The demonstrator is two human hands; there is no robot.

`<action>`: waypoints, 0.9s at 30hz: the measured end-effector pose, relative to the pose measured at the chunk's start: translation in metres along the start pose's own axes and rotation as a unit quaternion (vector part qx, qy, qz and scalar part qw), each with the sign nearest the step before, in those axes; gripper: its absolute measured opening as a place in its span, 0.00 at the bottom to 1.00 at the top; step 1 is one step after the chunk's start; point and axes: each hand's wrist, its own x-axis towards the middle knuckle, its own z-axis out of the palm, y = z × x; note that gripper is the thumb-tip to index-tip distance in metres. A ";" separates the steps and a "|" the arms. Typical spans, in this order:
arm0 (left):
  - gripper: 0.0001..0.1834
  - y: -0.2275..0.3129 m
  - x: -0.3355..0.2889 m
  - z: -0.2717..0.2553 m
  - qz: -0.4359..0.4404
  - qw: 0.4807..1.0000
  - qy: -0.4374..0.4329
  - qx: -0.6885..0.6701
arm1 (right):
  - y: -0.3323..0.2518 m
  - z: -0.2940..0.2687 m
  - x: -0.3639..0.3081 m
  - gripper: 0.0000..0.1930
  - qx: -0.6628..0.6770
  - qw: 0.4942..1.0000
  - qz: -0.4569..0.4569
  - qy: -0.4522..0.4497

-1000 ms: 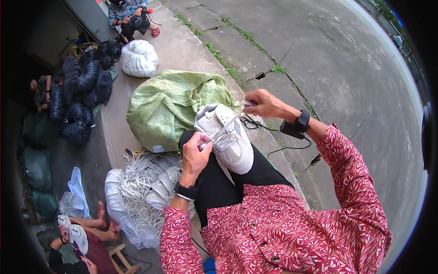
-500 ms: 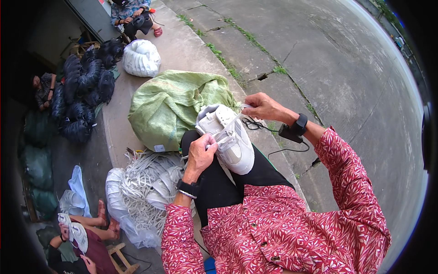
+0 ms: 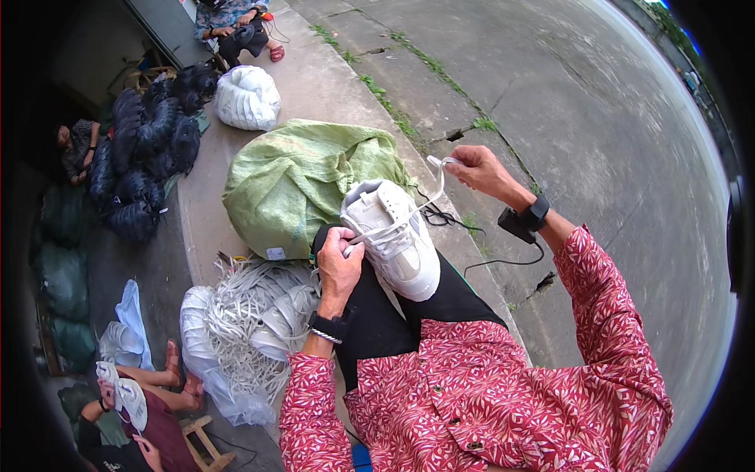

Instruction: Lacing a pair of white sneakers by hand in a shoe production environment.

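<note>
Lying near shoe [image 3: 395, 250], green sack [image 3: 279, 185], heaped laces [image 3: 250, 313]

Here's my left hand [image 3: 340, 261], fingers curled in, thumb against them, my left forearm [image 3: 310, 397] dropping away below that grip. Higher and out to its right, my right hand [image 3: 481, 171] pinches, knuckles up, right forearm [image 3: 557, 230] slanting down behind it.
</note>
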 end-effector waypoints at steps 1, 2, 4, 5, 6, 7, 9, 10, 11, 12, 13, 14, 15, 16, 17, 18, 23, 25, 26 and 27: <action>0.10 -0.001 -0.001 -0.001 -0.012 1.000 0.002 0.011 | 0.006 0.009 -0.003 0.10 0.020 0.999 -0.025 -0.017; 0.10 -0.002 -0.002 -0.002 -0.026 0.999 0.004 0.022 | -0.004 0.019 -0.009 0.09 0.060 0.995 -0.027 -0.076; 0.10 -0.010 -0.001 -0.005 -0.041 0.998 -0.005 0.042 | -0.022 0.050 -0.023 0.09 0.077 0.984 -0.064 -0.149; 0.10 -0.010 0.000 -0.005 -0.053 0.997 -0.016 0.062 | -0.024 0.058 -0.027 0.09 0.033 0.976 -0.130 -0.170; 0.10 -0.010 0.000 -0.004 -0.053 0.997 -0.017 0.061 | -0.028 0.065 -0.031 0.10 -0.013 0.971 -0.148 -0.189; 0.09 -0.009 0.001 -0.004 -0.064 0.994 -0.032 0.081 | -0.030 0.070 -0.032 0.10 -0.061 0.968 -0.159 -0.186; 0.09 -0.007 0.001 -0.005 -0.076 0.991 -0.046 0.101 | -0.030 0.073 -0.031 0.09 -0.107 0.962 -0.170 -0.184; 0.09 -0.005 0.001 -0.006 -0.083 0.990 -0.055 0.101 | -0.028 0.074 -0.027 0.09 -0.132 0.955 -0.183 -0.192; 0.09 -0.002 0.000 -0.007 -0.089 0.989 -0.065 0.101 | -0.027 0.074 -0.023 0.11 -0.157 0.947 -0.196 -0.201; 0.09 0.000 0.000 -0.009 -0.089 0.989 -0.063 0.101 | -0.025 0.074 -0.020 0.11 -0.157 0.947 -0.197 -0.201; 0.10 0.001 0.000 -0.010 -0.115 0.987 -0.076 0.076 | -0.025 0.075 -0.017 0.11 -0.104 0.955 -0.169 -0.220; 0.11 0.002 0.000 -0.010 -0.141 0.985 -0.090 0.051 | -0.024 0.076 -0.014 0.13 -0.050 0.960 -0.140 -0.238; 0.11 0.002 0.000 -0.009 -0.142 0.985 -0.090 0.049 | -0.022 0.078 -0.014 0.13 0.022 0.966 -0.099 -0.238; 0.13 0.003 -0.001 -0.010 -0.130 0.987 -0.083 0.044 | -0.022 0.081 -0.013 0.13 0.021 0.965 -0.100 -0.241; 0.14 0.003 -0.002 -0.010 -0.119 0.989 -0.077 0.039 | -0.022 0.083 -0.013 0.14 0.061 0.968 -0.036 -0.242; 0.14 0.000 -0.001 -0.007 -0.121 0.989 -0.074 0.038 | -0.022 0.084 -0.013 0.14 0.099 0.965 0.028 -0.241; 0.15 -0.006 0.004 0.001 -0.007 0.996 -0.053 0.072 | -0.022 0.086 -0.016 0.14 0.136 0.961 0.065 -0.230; 0.15 -0.008 0.003 -0.005 0.009 0.996 -0.052 0.077 | -0.015 0.091 -0.014 0.14 0.116 0.974 0.012 -0.195; 0.15 -0.009 0.003 -0.008 0.009 0.996 -0.052 0.076 | -0.014 0.092 -0.014 0.14 0.115 0.974 0.013 -0.195; 0.15 -0.011 0.004 -0.012 -0.006 0.996 -0.059 0.073 | -0.013 0.093 -0.015 0.13 0.109 0.976 0.017 -0.187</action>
